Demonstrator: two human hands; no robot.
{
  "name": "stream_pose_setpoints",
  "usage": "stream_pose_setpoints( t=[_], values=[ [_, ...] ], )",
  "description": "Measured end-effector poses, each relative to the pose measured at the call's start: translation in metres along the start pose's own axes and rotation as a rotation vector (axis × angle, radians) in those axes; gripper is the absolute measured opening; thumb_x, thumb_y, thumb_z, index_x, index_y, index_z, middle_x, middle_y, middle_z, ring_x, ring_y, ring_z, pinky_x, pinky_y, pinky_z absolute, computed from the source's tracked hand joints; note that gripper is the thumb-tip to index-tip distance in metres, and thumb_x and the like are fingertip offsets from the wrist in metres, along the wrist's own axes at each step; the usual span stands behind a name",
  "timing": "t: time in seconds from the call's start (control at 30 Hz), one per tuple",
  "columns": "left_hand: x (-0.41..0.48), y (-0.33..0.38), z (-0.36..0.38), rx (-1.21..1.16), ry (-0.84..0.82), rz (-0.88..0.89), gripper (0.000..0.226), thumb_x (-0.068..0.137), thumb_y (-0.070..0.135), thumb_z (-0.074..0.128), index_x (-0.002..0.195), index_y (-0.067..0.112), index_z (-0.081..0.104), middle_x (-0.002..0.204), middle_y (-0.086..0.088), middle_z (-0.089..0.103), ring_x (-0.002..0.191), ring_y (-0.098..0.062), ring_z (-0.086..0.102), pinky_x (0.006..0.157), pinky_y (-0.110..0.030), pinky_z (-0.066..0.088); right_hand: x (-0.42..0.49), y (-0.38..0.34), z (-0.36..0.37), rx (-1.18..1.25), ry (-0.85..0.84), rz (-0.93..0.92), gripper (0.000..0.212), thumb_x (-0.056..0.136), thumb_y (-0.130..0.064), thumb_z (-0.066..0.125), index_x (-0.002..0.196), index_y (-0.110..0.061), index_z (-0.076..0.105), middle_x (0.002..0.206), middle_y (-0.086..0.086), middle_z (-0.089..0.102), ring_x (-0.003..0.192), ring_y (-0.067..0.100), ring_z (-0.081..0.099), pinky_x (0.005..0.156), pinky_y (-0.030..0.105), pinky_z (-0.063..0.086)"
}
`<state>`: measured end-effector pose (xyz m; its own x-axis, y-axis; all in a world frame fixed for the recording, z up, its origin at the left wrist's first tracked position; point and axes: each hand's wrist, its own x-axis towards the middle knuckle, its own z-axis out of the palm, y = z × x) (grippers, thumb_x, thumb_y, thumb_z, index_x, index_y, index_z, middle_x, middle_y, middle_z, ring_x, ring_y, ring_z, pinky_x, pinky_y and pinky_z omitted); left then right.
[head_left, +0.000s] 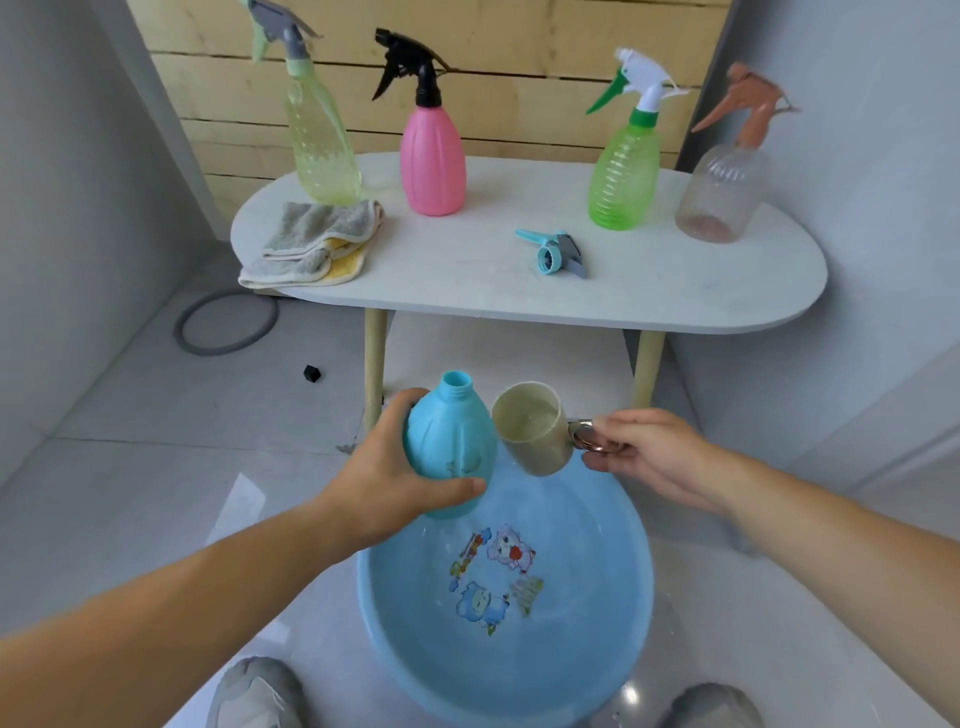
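Pouring from here looks risky: the blue bottle (447, 447) has a narrow mouth and the cup (530, 428), holding water, has a wide rim, so a quick tip would likely send water down the bottle's side into the basin (405, 623) below. The left hand (384, 478) wraps its fingers (457, 488) round the bottle's belly, holding it above the basin; the right hand (654, 457) pinches the cup's handle, cup just beside the bottle's shoulder
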<state>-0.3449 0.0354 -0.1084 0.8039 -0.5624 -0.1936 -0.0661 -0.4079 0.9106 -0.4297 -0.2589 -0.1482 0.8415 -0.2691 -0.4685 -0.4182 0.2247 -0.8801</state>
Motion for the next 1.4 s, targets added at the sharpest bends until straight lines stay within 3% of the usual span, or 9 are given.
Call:
stream_pose_setpoints(
  t=[0.1,0.27,0.4,0.53,0.7,0.93,1.07,1.17,1.4],
  values=[
    [-0.002,0.010,-0.006,-0.030,0.022,0.019,0.081,0.068,0.025,0.096,0.129,0.041,0.046,0.115,0.007,0.065,0.102,-0.013,0.069,0.081,-0.036,0.064,-0.028,-0.033,0.001,0.005,0.028,-0.091,0.039,0.095,-0.009,0.058,0.109,0.027,0.051,0.104,0.026,0.059,0.095,0.034,0.066,0.085,0.034,0.060],
    [-0.008,0.023,-0.008,-0.082,0.021,0.045,0.083,0.070,0.021,0.095,0.134,0.041,0.046,0.116,0.007,0.066,0.104,-0.014,0.069,0.083,-0.036,0.064,-0.077,-0.080,0.014,0.073,0.056,-0.252,0.034,0.095,-0.007,0.055,0.109,0.025,0.053,0.108,0.027,0.061,0.103,0.036,0.063,0.091,0.038,0.057],
    [-0.013,0.028,-0.004,-0.068,0.003,0.070,0.079,0.068,0.021,0.096,0.125,0.048,0.048,0.117,0.007,0.064,0.103,-0.013,0.068,0.080,-0.033,0.064,-0.103,-0.104,0.027,0.123,0.025,-0.342,0.030,0.080,-0.021,0.068,0.082,0.008,0.058,0.104,0.027,0.061,0.107,0.041,0.063,0.093,0.041,0.056],
    [-0.014,0.032,-0.001,-0.057,-0.020,0.091,0.080,0.068,0.021,0.096,0.126,0.047,0.048,0.112,0.011,0.067,0.099,-0.009,0.070,0.080,-0.032,0.064,-0.114,-0.116,0.036,0.109,-0.026,-0.446,0.050,0.059,-0.041,0.089,0.068,-0.002,0.061,0.099,0.027,0.059,0.106,0.037,0.064,0.092,0.038,0.057],
    [-0.013,0.036,0.004,-0.050,-0.032,0.111,0.081,0.068,0.023,0.096,0.128,0.045,0.048,0.113,0.011,0.067,0.099,-0.007,0.069,0.081,-0.031,0.063,-0.118,-0.119,0.045,0.069,0.008,-0.528,0.025,0.084,-0.015,0.059,0.074,0.007,0.053,0.096,0.025,0.063,0.102,0.031,0.066,0.095,0.037,0.055],
    [-0.009,0.034,0.006,-0.042,-0.035,0.120,0.083,0.065,0.027,0.097,0.128,0.048,0.047,0.113,0.013,0.067,0.100,-0.007,0.070,0.084,-0.036,0.064,-0.117,-0.120,0.048,0.002,0.002,-0.567,0.036,0.067,-0.043,0.078,0.064,-0.010,0.066,0.111,0.025,0.069,0.112,0.032,0.067,0.097,0.033,0.054],
    [-0.007,0.034,0.007,-0.037,-0.031,0.119,0.082,0.067,0.024,0.097,0.127,0.048,0.047,0.113,0.013,0.067,0.098,-0.005,0.069,0.082,-0.032,0.064,-0.120,-0.121,0.050,-0.043,0.030,-0.590,0.021,0.077,-0.033,0.067,0.062,-0.018,0.071,0.113,0.021,0.071,0.112,0.030,0.067,0.103,0.040,0.050],
    [-0.006,0.034,0.007,-0.032,-0.034,0.115,0.081,0.067,0.025,0.096,0.127,0.048,0.046,0.113,0.013,0.067,0.098,-0.005,0.069,0.081,-0.032,0.064,-0.121,-0.123,0.051,-0.064,0.034,-0.599,0.024,0.082,-0.022,0.059,0.062,-0.021,0.073,0.113,0.018,0.071,0.111,0.029,0.067,0.105,0.042,0.048],
    [-0.006,0.032,0.010,-0.018,-0.037,0.108,0.083,0.066,0.027,0.097,0.129,0.048,0.046,0.113,0.012,0.066,0.099,-0.007,0.069,0.082,-0.034,0.064,-0.119,-0.119,0.046,-0.128,0.075,-0.613,0.017,0.081,-0.028,0.061,0.075,-0.022,0.077,0.115,0.009,0.073,0.109,0.026,0.068,0.105,0.043,0.048]
  ],
)
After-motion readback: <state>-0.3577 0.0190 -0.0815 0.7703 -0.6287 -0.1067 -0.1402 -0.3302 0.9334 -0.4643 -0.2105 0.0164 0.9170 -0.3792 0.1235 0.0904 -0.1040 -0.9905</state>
